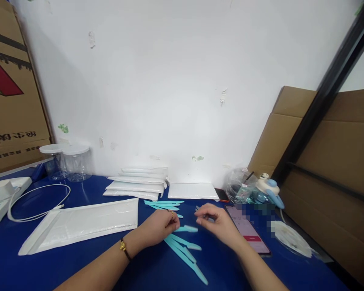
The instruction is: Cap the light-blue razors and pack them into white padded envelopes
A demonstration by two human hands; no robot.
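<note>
My left hand (161,227) is closed, its fingertips at a teal eyebrow razor (188,229) that points right and is slightly blurred. Below it, several more teal razors (182,248) lie fanned out on the blue table. Another group of teal razors (164,204) rests just behind the left hand. My right hand (216,220) is beside them with thumb and fingers pinched. A small translucent piece (197,208) shows at its fingertips; what it is I cannot tell.
A white padded mailer (87,224) lies left, with stacked mailers (136,184) and another mailer (192,191) by the wall. A lit phone (250,234) is right of my right hand. Clear jars (77,163), a white cable (39,186) and cardboard (336,182) border the table.
</note>
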